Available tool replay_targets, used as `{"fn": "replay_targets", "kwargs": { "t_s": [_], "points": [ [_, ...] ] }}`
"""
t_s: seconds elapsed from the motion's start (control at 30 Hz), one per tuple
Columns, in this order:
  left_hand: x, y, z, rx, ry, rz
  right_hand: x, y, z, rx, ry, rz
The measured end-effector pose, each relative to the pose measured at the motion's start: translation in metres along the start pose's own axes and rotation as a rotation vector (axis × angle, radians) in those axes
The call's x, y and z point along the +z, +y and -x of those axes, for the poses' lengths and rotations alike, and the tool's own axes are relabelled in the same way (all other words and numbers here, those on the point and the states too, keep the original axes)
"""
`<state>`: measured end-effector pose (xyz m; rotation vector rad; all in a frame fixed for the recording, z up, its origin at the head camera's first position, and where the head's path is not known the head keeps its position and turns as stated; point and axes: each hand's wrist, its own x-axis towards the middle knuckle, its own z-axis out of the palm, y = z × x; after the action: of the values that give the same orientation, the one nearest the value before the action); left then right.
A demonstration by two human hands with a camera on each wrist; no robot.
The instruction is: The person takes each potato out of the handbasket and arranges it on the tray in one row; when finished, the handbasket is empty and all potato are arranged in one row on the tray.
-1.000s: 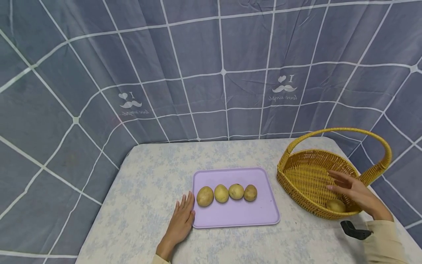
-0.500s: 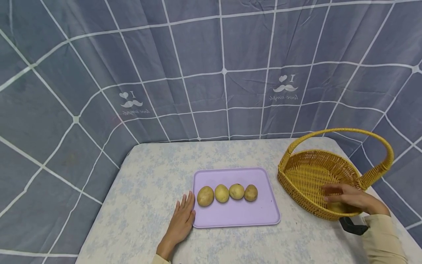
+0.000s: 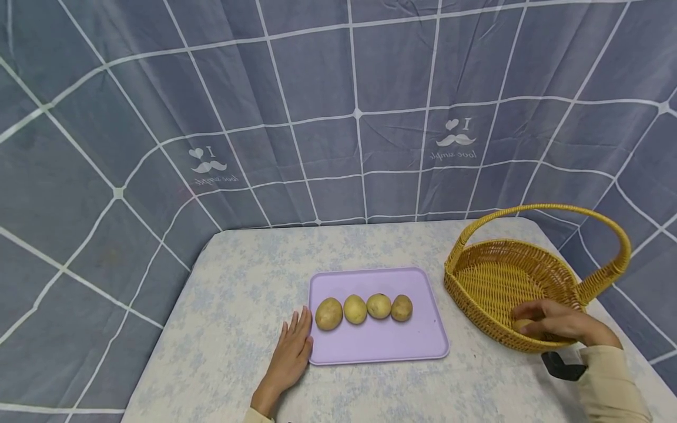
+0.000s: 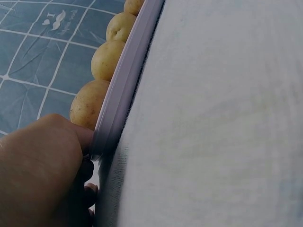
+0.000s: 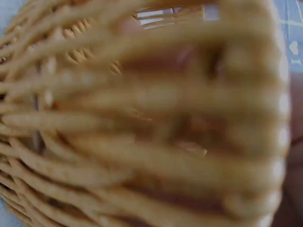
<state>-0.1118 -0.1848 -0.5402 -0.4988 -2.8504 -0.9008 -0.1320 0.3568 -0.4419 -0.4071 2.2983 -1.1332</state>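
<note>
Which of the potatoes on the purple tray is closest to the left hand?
The leftmost yellow-brown potato in the row on the lilac plastic tray. It is the largest of the four and lies just past the left hand, which rests flat against the tray's left edge.

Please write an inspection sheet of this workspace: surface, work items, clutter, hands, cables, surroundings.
Surface: table under pale floral cloth.
Work items: four potatoes in a row on the purple tray; one potato in the wicker basket.
Clutter: nothing seen.
Hands: left hand flat beside the tray's left edge; right hand curled over the basket potato.
Cables: nothing seen.
Surroundings: grey grid-patterned curtain behind.
</note>
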Motion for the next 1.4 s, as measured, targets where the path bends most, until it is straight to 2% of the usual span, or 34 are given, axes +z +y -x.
{"fn": "replay_targets", "kwargs": {
  "t_s": [0.13,0.33,0.53,0.77,0.9,1.1,1.2,1.4],
  "points": [
    [0.001,0.000,0.000,-0.007,0.001,0.019,0.000,0.001,0.000,-0.067,-0.005,0.030],
    [0.002,-0.001,-0.001,-0.017,-0.006,0.021,0.002,0.003,-0.001,-0.015,0.080,0.030],
    [0.001,-0.001,-0.001,-0.010,-0.006,0.016,0.004,0.005,0.000,-0.037,0.231,0.039],
    [0.002,-0.001,-0.001,-0.010,-0.010,0.017,0.007,0.003,0.003,-0.056,0.373,-0.004],
    [0.002,-0.001,-0.001,-0.015,-0.008,0.016,0.005,-0.006,0.003,-0.097,0.458,-0.013],
    [0.001,-0.001,0.000,-0.016,-0.003,0.009,0.006,-0.033,-0.003,-0.084,0.608,-0.011],
    [0.001,-0.001,0.000,-0.016,-0.003,0.008,0.009,-0.047,-0.011,-0.149,0.670,-0.057],
    [0.002,-0.001,0.000,-0.011,-0.005,0.009,0.022,-0.075,-0.034,-0.367,0.702,-0.203]
  ]
}}
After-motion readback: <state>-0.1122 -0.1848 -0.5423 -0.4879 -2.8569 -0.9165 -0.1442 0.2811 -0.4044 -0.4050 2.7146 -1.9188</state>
